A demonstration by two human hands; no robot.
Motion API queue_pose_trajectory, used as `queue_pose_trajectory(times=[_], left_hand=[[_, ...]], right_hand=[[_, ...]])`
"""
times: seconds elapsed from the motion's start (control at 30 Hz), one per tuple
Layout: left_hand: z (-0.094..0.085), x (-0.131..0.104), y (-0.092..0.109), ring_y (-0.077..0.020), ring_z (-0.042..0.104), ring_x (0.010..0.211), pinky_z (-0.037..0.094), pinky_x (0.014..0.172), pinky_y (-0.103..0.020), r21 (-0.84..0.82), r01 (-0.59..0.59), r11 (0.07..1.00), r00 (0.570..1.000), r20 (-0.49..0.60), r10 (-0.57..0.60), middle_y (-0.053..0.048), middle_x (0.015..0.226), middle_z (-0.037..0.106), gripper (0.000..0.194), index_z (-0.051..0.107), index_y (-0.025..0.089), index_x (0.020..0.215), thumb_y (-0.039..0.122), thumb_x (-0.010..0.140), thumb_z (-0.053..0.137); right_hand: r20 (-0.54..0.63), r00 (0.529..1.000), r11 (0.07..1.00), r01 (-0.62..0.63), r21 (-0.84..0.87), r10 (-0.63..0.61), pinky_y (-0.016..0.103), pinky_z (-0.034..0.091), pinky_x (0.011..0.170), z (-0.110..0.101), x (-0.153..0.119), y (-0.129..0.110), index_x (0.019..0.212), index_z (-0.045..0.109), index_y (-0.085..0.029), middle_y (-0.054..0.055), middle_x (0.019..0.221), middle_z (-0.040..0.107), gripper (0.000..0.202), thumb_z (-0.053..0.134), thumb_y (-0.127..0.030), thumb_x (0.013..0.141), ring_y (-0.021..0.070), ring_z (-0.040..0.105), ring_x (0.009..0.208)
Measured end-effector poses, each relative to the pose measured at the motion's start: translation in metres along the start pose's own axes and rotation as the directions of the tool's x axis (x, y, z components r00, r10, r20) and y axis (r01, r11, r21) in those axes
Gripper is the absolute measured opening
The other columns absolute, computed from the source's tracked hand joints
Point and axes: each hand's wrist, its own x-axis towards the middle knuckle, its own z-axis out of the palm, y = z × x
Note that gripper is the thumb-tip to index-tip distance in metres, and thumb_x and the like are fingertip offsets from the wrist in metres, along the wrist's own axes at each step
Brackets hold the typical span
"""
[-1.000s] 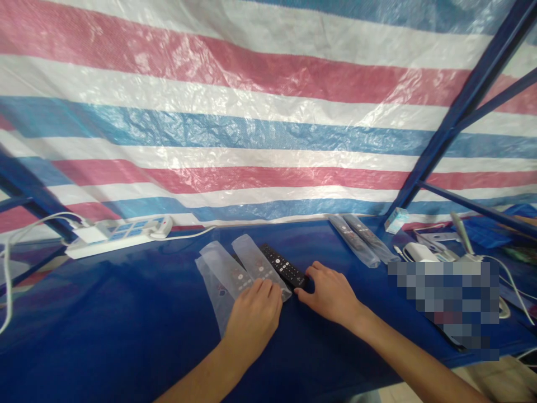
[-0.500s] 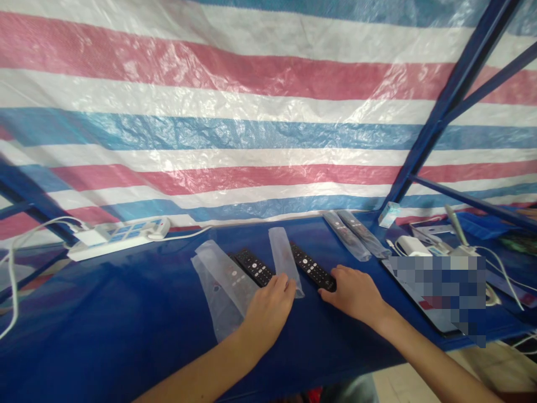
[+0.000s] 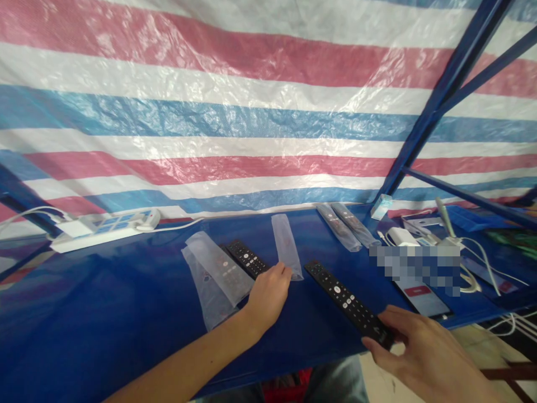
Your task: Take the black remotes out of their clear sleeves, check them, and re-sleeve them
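My right hand (image 3: pixel 413 341) grips the lower end of a black remote (image 3: pixel 346 299) between thumb and fingers, near the table's front edge. My left hand (image 3: pixel 271 288) has its fingers pressed together at the bottom corner of a translucent sleeve (image 3: pixel 286 246). Beside that hand lies another black remote (image 3: pixel 247 258), its lower end hidden by the hand. Further left, two remotes in frosted sleeves (image 3: pixel 222 271) overlap each other. Two more bagged remotes (image 3: pixel 339 226) rest side by side at the back of the table.
A white power strip (image 3: pixel 104 230) with cables sits at the back left of the blue table (image 3: pixel 138 313). On the right are a small box (image 3: pixel 381 207), a white charger (image 3: pixel 401 237), a phone (image 3: pixel 425 294) and cables. Striped sheeting hangs behind, with blue frame bars.
My right hand has moved right and toward the front edge, lifting the black remote with it. My left hand stays by the sleeve's bottom end. The view has shifted slightly.
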Motion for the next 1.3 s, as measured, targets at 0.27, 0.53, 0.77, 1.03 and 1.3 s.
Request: queue_pose_trajectory(times=[0.27,0.53,0.77,1.03,1.3], left_hand=[[0.005,-0.002,0.0,-0.0157,0.064,0.081,0.051,0.073,-0.027,-0.027,-0.008,1.0,0.999,-0.038,0.007,-0.005,0.087,0.062,0.027,0.062,0.017,0.092,0.008,0.091,0.037],[0.016,-0.004,0.001,-0.0169,0.062,0.087,0.051,0.08,-0.029,-0.049,-0.149,0.988,0.989,-0.022,0.148,-0.005,0.095,0.062,0.027,0.06,0.016,0.097,0.003,0.089,0.037],[0.015,-0.002,0.0,-0.0188,0.059,0.096,0.051,0.085,-0.031,-0.064,-0.276,0.959,0.961,-0.028,0.275,-0.005,0.098,0.061,0.029,0.057,0.015,0.105,0.002,0.087,0.039],[0.019,0.0,-0.005,-0.0182,0.059,0.095,0.05,0.087,-0.032,-0.157,-0.113,0.981,0.994,-0.026,0.11,-0.006,0.101,0.06,0.028,0.058,0.016,0.104,0.006,0.091,0.036],[0.022,-0.002,-0.005,-0.0193,0.059,0.093,0.051,0.085,-0.033,-0.194,-0.23,0.954,0.971,-0.107,0.213,-0.006,0.095,0.061,0.023,0.058,0.014,0.102,0.007,0.09,0.039]], right_hand=[[-0.027,0.994,0.994,0.109,-0.024,-0.11,0.032,0.049,0.066,0.024,-0.016,-0.012,0.068,0.064,-0.029,0.002,0.078,0.071,0.014,0.06,-0.042,0.071,0.0235,0.067,0.073],[-0.05,0.995,0.994,0.083,-0.072,-0.087,0.029,0.043,0.059,0.039,-0.005,-0.029,0.069,0.063,-0.025,0.003,0.073,0.068,0.019,0.055,-0.04,0.077,0.021,0.067,0.068],[-0.083,0.996,0.997,-0.017,-0.075,0.011,0.028,0.038,0.056,0.047,0.024,-0.06,0.065,0.059,-0.022,0.003,0.071,0.064,0.021,0.056,-0.039,0.077,0.0195,0.065,0.066],[-0.034,0.987,0.983,0.162,0.089,-0.159,0.026,0.04,0.057,0.045,0.041,-0.043,0.086,0.062,-0.023,0.001,0.083,0.063,0.028,0.065,-0.049,0.076,0.0172,0.063,0.07],[-0.176,0.963,0.977,0.213,0.026,-0.205,0.024,0.031,0.051,0.054,0.056,-0.032,0.061,0.051,-0.021,-0.003,0.065,0.055,0.037,0.065,-0.05,0.078,0.0107,0.052,0.053]])
